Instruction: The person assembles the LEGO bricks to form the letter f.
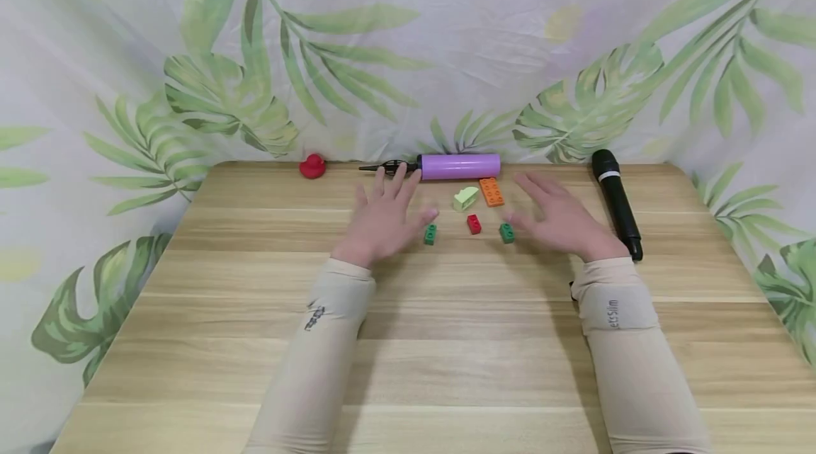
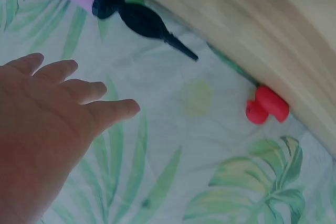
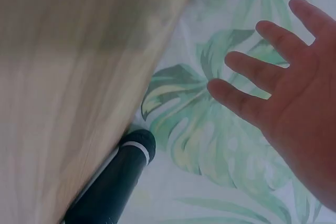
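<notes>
My left hand [image 1: 384, 222] is spread over the table with straight fingers, its thumb close to a green brick [image 1: 431, 234]. Nothing is in its grip. Across from it, my right hand [image 1: 561, 217] also has its fingers extended and holds nothing; its thumb tip is near a second green brick [image 1: 506, 232]. Between the hands lie a red brick [image 1: 474, 224], a pale green block [image 1: 466, 198] and an orange brick [image 1: 491, 192]. Behind them rests a purple hand pump [image 1: 460, 166] with a black nozzle [image 2: 181, 47], which the left fingertips overlap in the head view.
A red rubber duck [image 1: 312, 166] sits at the table's back left edge. On the right a black microphone [image 1: 617, 202] lies beyond the right hand. A leaf-print cloth [image 1: 472, 50] hangs behind the wooden table [image 1: 446, 369].
</notes>
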{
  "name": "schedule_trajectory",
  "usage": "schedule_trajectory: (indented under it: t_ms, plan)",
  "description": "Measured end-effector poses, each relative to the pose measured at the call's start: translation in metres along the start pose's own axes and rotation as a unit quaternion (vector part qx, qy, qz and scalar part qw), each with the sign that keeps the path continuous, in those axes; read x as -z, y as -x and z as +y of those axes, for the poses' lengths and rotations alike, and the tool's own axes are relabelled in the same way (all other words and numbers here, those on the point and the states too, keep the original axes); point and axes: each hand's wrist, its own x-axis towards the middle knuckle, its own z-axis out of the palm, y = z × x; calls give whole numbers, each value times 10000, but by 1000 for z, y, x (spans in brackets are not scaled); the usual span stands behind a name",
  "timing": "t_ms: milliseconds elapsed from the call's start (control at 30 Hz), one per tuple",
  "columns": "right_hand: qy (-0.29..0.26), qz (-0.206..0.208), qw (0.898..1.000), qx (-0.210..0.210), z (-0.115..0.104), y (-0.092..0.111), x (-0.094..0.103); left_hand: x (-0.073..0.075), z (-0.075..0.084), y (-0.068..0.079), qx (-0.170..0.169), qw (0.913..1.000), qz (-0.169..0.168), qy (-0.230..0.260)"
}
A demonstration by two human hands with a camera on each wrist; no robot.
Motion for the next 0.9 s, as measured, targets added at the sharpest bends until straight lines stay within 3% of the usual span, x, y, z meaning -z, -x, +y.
schedule_trajectory:
  t_ms: [333, 900]
  plan:
    - [-24, -195, 9995, 241, -8, -3, -7, -20, 8, -7, -97, 9990, -403, -194]
    - [79, -513, 9976, 465, -8, -8, -18, -20, 10, -4, -261, 9987, -402, -148]
